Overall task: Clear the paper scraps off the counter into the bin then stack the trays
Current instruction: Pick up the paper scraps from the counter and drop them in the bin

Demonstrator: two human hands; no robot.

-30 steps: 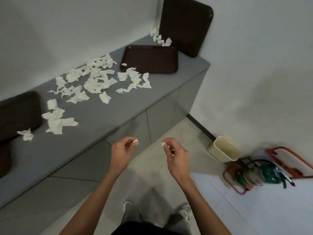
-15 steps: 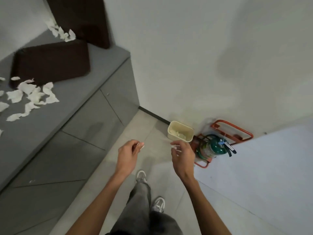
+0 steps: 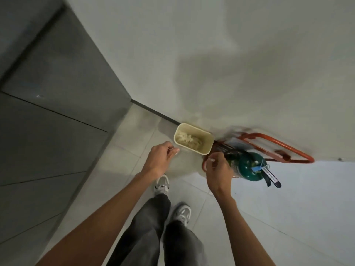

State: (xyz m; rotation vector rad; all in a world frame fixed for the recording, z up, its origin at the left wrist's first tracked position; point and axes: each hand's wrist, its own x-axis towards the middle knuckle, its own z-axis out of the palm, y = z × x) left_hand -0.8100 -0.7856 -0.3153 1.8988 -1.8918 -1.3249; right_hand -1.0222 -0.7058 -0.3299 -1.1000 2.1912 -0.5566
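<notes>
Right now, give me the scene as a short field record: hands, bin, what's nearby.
left hand: fingers pinched shut on a small paper scrap, just short of the bin rim
right hand: fingers curled shut, a bit of white at the fingertips, beside the bin's right corner
bin: cream, open top, on the floor against the wall
bin contents: paper scraps already inside
nearby: green cylinder in an orange frame, right of the bin
cabinet: grey fronts on the left
counter top and trays: out of view

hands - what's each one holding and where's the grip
Left hand and right hand each pinch a small white paper scrap at the fingertips, near the bin.
</notes>
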